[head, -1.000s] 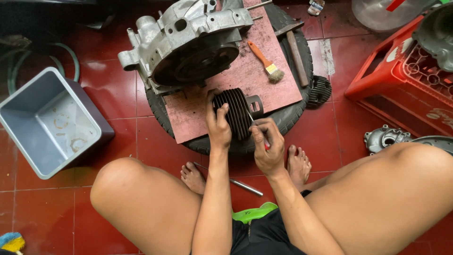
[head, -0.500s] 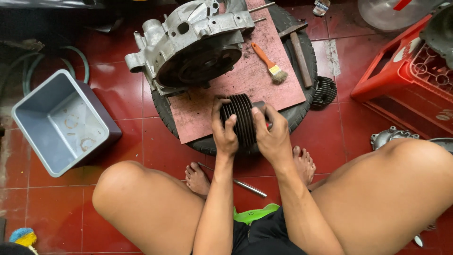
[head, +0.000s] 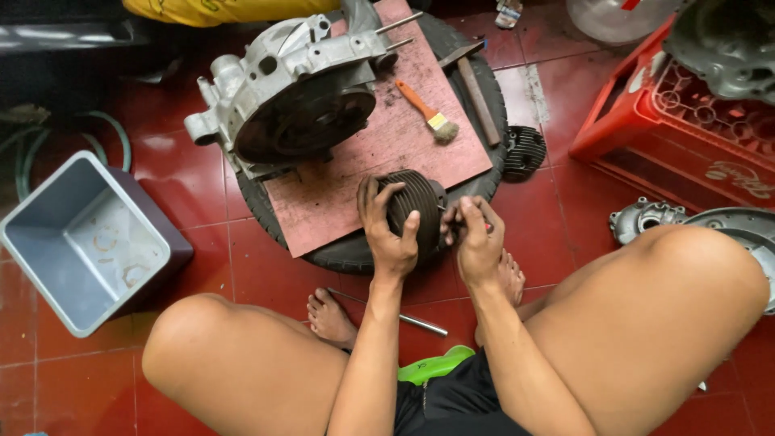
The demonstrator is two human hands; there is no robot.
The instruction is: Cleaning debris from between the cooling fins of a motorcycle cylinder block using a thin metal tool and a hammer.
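At centre frame my left hand (head: pixel 391 234) is wrapped over the dark finned cylinder (head: pixel 416 208), fingers curled across the fins and thumb on the near side, a firm grip holding it on its side at the lower edge of the reddish board (head: pixel 379 153). My right hand (head: pixel 476 238) is closed narrow at the cylinder's right end, fingertips pinched on something small there; what it is I cannot tell. A second ago the left hand alone steadied the cylinder while the right sat lower and apart; half a second ago both had closed on it, and now the right has slid off to its end face. I judge from this that the work has turned from holding the part to picking at its end.

Outward from there, the board lies on a black tyre (head: pixel 339 250). Above the cylinder, upper centre, rests the grey engine casing (head: pixel 291 97); to its right an orange-handled brush (head: pixel 428 109) and a hammer (head: pixel 472 81). Off the tyre's right edge lies a finned cylinder head (head: pixel 523 150). A grey tub (head: pixel 48 266) stands at left, a red crate (head: pixel 646 137) at upper right, a thin metal rod (head: pixel 404 319) on the floor between my feet
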